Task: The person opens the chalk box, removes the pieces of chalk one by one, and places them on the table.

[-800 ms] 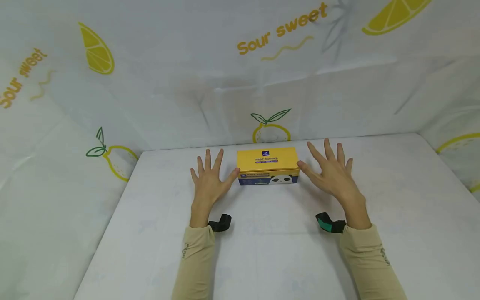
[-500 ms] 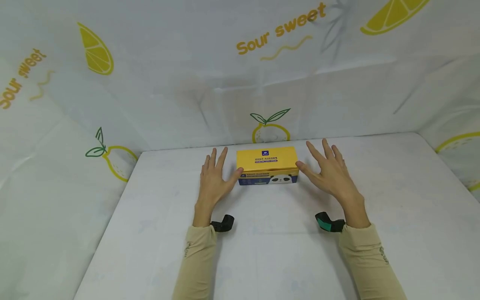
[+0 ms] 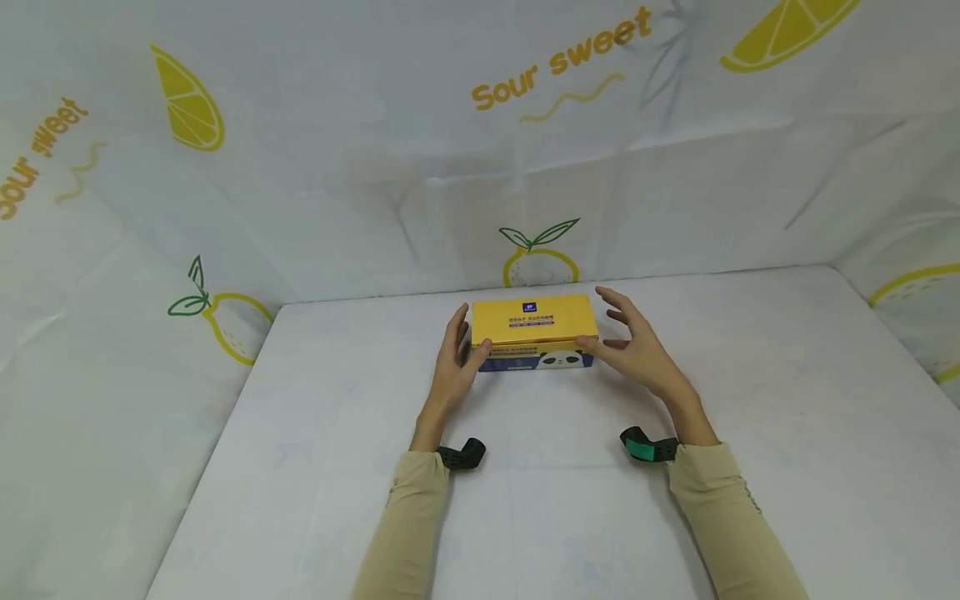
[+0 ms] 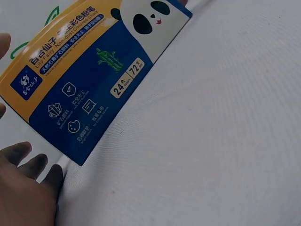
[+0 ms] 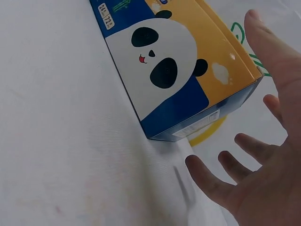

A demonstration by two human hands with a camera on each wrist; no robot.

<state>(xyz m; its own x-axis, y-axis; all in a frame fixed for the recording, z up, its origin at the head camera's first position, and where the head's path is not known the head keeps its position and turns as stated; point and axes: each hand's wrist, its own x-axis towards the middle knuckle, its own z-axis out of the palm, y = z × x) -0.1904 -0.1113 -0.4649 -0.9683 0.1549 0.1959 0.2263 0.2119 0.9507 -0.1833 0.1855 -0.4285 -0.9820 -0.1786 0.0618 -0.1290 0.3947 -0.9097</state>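
My 2 hands flank the yellow and blue box [image 3: 534,331], which lies flat on the white table [image 3: 750,400] between them, its long side facing me; a panda face is printed on that front side toward my right hand, and the numbers 24 and 72 show on the blue panel toward my left.

My left hand [image 3: 457,362] is at the box's left end; the fingers are straight and run up along that end, and the thumb lies on the top front corner; from the left wrist view the fingertips [image 4: 33,165] sit at the low corner of the box, but I cannot tell how firmly they press.

My right hand [image 3: 633,346] is spread wide just beside the right end; its thumb reaches to the top front edge near the panda, while the other fingers [image 5: 244,146] hover apart from the box's end face, gripping nothing.

Behind the box, beyond both hands, hangs a white sheet [image 3: 337,167] printed with lemons and the words "Sour sweet"; a dark wrist camera [image 3: 461,454] sits under each of my beige sleeves [image 3: 408,533].
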